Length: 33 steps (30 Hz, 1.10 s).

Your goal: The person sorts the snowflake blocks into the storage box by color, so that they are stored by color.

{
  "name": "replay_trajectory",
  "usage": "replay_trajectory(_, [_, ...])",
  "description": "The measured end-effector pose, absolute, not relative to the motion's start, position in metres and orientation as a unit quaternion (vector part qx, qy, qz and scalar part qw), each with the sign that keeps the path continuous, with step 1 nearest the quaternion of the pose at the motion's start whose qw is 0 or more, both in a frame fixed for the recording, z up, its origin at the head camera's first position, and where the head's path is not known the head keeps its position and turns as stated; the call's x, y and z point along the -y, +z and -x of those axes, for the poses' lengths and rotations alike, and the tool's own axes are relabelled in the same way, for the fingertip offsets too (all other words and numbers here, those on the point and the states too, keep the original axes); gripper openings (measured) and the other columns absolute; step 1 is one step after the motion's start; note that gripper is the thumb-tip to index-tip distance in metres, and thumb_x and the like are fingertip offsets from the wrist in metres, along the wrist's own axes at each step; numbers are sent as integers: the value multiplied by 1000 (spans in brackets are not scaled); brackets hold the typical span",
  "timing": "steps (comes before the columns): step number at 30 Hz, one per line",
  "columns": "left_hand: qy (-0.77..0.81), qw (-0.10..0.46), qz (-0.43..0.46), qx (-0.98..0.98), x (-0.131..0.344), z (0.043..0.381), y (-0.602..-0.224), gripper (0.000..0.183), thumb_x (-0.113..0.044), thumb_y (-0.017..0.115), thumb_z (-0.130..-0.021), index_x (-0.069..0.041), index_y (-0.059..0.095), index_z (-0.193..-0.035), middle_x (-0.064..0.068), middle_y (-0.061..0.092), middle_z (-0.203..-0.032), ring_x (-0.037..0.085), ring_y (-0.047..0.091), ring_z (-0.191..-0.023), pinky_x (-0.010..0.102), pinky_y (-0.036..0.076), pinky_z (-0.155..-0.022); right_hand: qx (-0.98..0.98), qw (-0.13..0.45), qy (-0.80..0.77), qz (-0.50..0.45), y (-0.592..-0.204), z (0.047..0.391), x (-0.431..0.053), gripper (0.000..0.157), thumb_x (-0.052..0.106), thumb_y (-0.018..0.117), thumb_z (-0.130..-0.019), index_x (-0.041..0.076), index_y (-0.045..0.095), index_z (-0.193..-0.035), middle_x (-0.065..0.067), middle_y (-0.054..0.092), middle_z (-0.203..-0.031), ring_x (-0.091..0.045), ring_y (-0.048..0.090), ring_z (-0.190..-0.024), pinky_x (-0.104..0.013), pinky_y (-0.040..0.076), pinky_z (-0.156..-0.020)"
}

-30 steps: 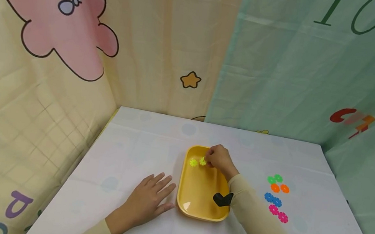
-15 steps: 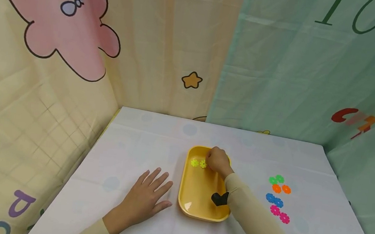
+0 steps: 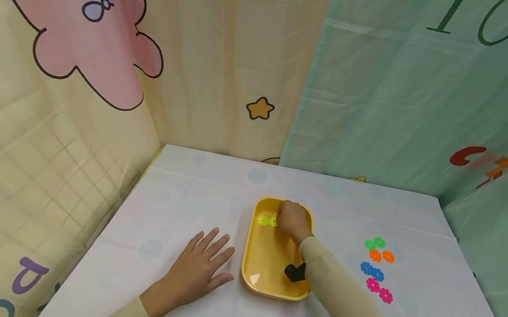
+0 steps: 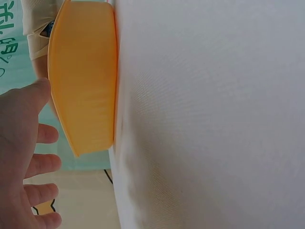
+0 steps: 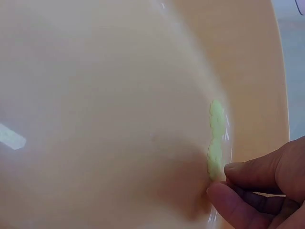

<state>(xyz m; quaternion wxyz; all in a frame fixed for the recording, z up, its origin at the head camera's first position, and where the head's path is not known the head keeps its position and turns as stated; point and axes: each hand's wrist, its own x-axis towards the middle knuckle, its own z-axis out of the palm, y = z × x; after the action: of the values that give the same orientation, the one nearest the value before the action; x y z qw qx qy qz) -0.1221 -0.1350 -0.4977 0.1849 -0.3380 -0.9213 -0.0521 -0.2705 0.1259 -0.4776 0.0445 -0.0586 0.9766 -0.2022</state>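
Observation:
A shallow yellow tray (image 3: 270,260) stands on the white-covered table, my right hand (image 3: 293,219) reaching down into its far end. Two yellow-green flower-shaped pieces (image 5: 216,138) lie in line by the tray's far wall, edge to edge. With thumb and index finger I pinch the end of the nearer piece, the fingertips (image 5: 232,170) right at its edge; the other fingers fold under. My left hand (image 3: 196,269) rests left of the tray, its fingers spread and holding nothing. In the left wrist view its thumb overlaps the tray's side (image 4: 86,81).
Right of the tray lie pairs of flower-shaped pieces: green (image 3: 375,243), orange (image 3: 381,256), blue (image 3: 372,271) and pink (image 3: 379,290). Printed curtains (image 3: 223,61) hang behind and at both sides of the table.
My right hand has lowered into the tray, and the second yellow-green piece has come down beside the first and shifted slightly left. The left hand has drawn back slightly left.

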Motion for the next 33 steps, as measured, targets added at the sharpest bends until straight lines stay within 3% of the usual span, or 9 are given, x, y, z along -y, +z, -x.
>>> replay_trajectory(9, [-60,206,345,914,135,124,-496,58,-58,63,-94,-17,66,-135,10,60,-145,40,46,-141,61,39,-110,-956,47,-288,44,-456,261,-136,31,0,56,-93,5,58,-63,-1,42,-55,-17,41,-51,-27,36,-50])
replay_trajectory(12, [-60,204,344,914,134,125,-496,58,-58,62,-95,-17,66,-135,9,59,-146,40,45,-142,61,38,-110,-930,65,-362,25,-447,257,-149,24,6,59,-97,-1,67,-76,-5,54,-59,-17,51,-52,-26,46,-54])
replay_trajectory(16, [-59,205,342,915,134,125,-497,58,-60,57,-97,-17,66,-136,10,59,-146,40,45,-142,61,38,-110,-892,72,-445,-2,-432,248,-177,19,13,64,-99,-4,72,-100,-16,68,-82,-21,64,-64,-30,59,-63])
replay_trajectory(23, [-66,207,340,915,135,125,-497,58,-61,52,-99,-17,66,-135,10,59,-145,40,45,-141,61,38,-110,-879,43,-471,-53,-414,224,-244,36,30,61,-102,-2,67,-117,-24,67,-110,-31,69,-89,-30,61,-74])
replay_trajectory(33, [-72,199,340,916,136,126,-497,56,-56,63,-95,-17,66,-135,9,59,-145,39,46,-141,61,39,-109,-898,-25,-427,-105,-435,180,-332,62,50,48,-105,-5,61,-129,-24,65,-118,-34,63,-103,-17,55,-75])
